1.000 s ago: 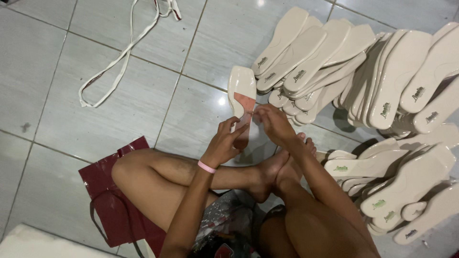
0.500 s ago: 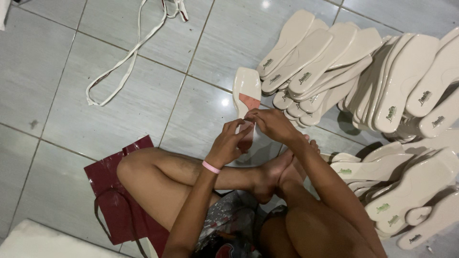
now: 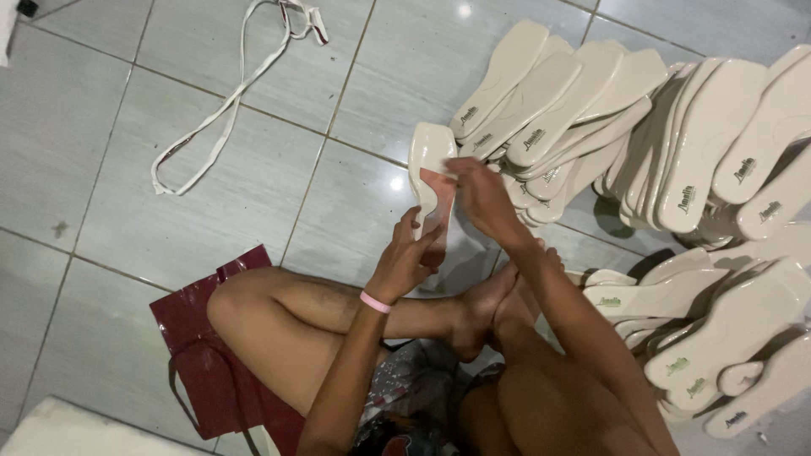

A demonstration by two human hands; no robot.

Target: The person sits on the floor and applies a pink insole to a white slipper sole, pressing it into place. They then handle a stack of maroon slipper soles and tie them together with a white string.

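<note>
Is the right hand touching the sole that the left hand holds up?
Touching. The head view shows the right hand with fingertips pressed on the cream sole, while the left hand grips its lower end.

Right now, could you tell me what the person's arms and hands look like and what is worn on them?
Both arms are bare, with no sleeves or gloves. The left hand has a thin pink band round its wrist; the right hand wears nothing visible.

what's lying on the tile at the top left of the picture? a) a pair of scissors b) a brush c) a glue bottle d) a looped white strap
d: a long white strap lies looped on the grey tiled floor, apart from the shoe sole held in both hands.
</note>
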